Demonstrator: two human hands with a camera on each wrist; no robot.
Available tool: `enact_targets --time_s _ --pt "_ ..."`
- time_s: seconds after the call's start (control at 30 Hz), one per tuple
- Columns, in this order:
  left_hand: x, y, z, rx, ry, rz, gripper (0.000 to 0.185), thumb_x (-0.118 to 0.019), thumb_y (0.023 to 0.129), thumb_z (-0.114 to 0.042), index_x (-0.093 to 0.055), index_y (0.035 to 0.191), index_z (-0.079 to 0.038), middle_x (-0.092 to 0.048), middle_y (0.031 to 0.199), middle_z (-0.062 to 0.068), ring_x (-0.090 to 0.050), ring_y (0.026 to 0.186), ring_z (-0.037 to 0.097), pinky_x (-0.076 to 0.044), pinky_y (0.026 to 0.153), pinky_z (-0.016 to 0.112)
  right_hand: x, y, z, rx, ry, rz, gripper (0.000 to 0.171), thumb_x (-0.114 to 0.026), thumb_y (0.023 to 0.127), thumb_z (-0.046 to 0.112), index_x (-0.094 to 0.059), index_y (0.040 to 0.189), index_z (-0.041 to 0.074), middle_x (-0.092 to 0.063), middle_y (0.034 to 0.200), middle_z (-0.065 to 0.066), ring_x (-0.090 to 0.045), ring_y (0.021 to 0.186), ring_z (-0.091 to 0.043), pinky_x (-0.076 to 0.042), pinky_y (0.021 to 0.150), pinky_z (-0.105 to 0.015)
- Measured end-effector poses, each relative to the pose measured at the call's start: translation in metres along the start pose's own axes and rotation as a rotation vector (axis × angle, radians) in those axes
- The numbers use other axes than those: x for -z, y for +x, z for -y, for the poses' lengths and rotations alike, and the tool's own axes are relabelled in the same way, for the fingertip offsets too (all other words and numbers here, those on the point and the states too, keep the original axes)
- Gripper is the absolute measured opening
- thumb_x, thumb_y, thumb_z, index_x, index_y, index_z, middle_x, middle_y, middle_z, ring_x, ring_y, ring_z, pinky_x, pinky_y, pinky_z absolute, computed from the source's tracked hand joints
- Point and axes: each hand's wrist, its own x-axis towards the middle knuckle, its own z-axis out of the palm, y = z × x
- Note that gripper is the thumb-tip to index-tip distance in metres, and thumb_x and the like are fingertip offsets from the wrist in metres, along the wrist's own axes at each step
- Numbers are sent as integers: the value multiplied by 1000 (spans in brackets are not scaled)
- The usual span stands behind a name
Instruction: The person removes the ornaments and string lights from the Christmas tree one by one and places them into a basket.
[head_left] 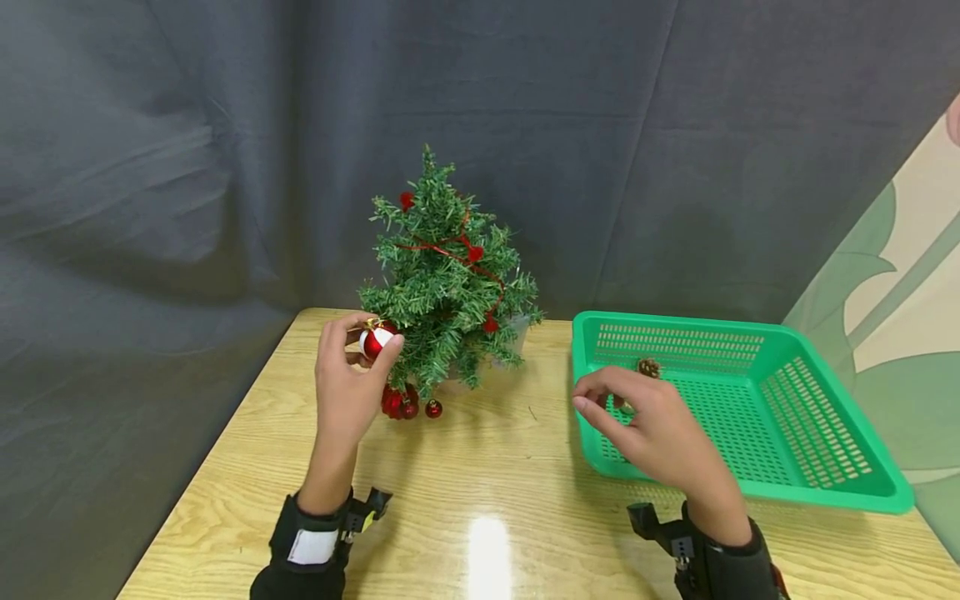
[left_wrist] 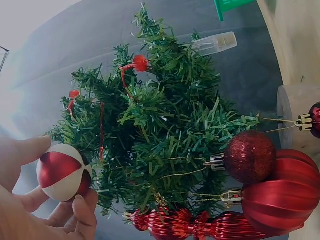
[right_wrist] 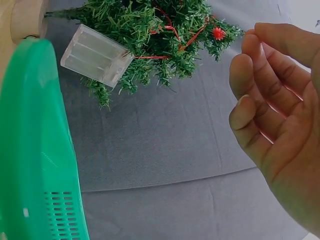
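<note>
wooden table (head_left: 510, 467) | grey curtain (head_left: 225, 125) | left hand (head_left: 347, 379) pinches bauble (head_left: 375, 340) | right hand (head_left: 652, 429) relaxed, empty

left grip (head_left: 347, 367) pinching, right grip (head_left: 651, 421) loosely curled.

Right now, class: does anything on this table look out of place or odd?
Yes: the tree is unevenly dressed. Several red baubles bunch together low at its left side, at table level, while the upper branches carry only red string. A clear battery box hangs loose among the branches. The basket sits square, nothing spilled.
</note>
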Motion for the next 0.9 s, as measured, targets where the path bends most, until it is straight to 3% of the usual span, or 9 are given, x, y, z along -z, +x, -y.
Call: enact_targets --time_s 0.4,0.63,0.77,0.9 --pt "0 -2 -5 -42 -53 -45 39 -71 93 -16 -59 127 -3 -53 118 16 -48 102 11 -42 75 15 -1 0 2 1 2 12 19 -70 93 13 -67 100 30 -62 89 21 -54 78 5 -51 68 -21" --pt "-1 -1 -4 -118 -57 -78 34 -65 97 -12 -62 130 -5 -53 120 18 -47 101 9 -41 73 14 -1 0 2 4 -4 15 18 -70 93 13 -67 100 29 -62 89 20 -54 78 5 -48 65 -20" --pt "0 1 0 -145 -58 -116 28 -61 99 -10 -66 126 -7 -55 124 18 -46 101 5 -37 75 19 0 0 2 1 -9 21 18 -70 93 13 -67 100 29 -62 88 20 -53 77 4 -47 64 -20" --pt "1 5 5 -148 -62 -149 22 -62 98 -10 -70 119 -5 -57 122 18 -47 98 4 -39 73 16 5 -3 -1 -25 -38 15 17 -70 93 13 -68 102 28 -62 88 21 -54 78 4 -48 64 -21"
